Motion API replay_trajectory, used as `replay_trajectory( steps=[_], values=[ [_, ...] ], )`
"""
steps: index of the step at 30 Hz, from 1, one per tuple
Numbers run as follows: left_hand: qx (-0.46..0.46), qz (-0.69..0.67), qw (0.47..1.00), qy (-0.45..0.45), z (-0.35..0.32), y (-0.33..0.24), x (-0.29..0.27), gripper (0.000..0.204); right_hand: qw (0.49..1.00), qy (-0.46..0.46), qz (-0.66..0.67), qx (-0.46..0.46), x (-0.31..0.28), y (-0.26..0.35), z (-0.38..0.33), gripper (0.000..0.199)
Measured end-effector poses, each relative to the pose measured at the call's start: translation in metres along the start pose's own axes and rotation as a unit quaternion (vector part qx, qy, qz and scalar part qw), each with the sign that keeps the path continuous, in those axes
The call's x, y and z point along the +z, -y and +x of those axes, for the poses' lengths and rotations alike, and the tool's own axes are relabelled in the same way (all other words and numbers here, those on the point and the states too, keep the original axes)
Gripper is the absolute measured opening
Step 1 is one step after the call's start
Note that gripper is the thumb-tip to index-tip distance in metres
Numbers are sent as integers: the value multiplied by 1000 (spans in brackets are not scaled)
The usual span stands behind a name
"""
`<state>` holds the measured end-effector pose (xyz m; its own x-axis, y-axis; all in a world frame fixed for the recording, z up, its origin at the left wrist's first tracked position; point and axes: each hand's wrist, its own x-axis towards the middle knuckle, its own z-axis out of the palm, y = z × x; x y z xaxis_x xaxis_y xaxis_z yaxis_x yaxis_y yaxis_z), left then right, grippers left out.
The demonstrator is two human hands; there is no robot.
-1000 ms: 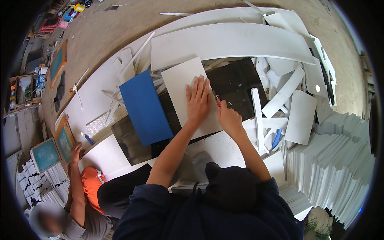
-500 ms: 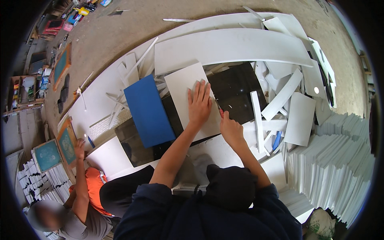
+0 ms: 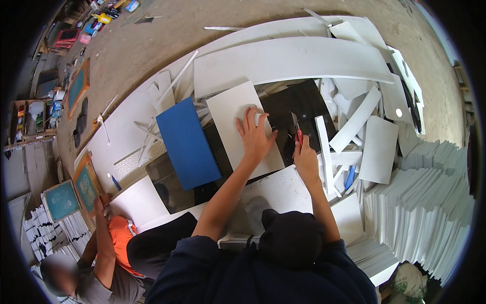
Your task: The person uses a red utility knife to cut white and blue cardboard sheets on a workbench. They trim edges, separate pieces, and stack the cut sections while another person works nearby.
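Note:
A white rectangular board lies tilted on a glossy dark sheet. My left hand rests on the board's right half, its fingers apart and bent, the thumb toward the right edge. In my closed right hand is a utility knife with a red handle, its blade out and pointing away from me. The knife is over the dark sheet, right of the board and apart from it. Left of the white board lies a blue rectangular panel.
Long white sheets lie beyond the dark sheet. White offcut strips are heaped to the right, near a tall stack of white boards. At lower left, a co-worker's hand is by a framed screen.
My right hand has drawn the knife away from the white board's edge, to the right. The fingers of my left hand have bent and spread. The co-worker's hand has come down the frame.

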<state>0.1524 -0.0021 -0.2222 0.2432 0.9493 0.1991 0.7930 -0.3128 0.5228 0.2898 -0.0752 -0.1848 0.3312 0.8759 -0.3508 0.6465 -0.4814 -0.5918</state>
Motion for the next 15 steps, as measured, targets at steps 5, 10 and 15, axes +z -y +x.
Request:
replay_trajectory(
  steps=[5,10,15],
  values=[
    [11,66,998,4,5,2,5,29,998,6,55,38,8,-13,-1,18],
    [91,32,994,50,14,1,-13,24,994,10,94,57,13,-27,-4,19],
    [168,37,968,185,30,17,-11,14,993,3,108,47,18,-33,-5,19]
  ],
)
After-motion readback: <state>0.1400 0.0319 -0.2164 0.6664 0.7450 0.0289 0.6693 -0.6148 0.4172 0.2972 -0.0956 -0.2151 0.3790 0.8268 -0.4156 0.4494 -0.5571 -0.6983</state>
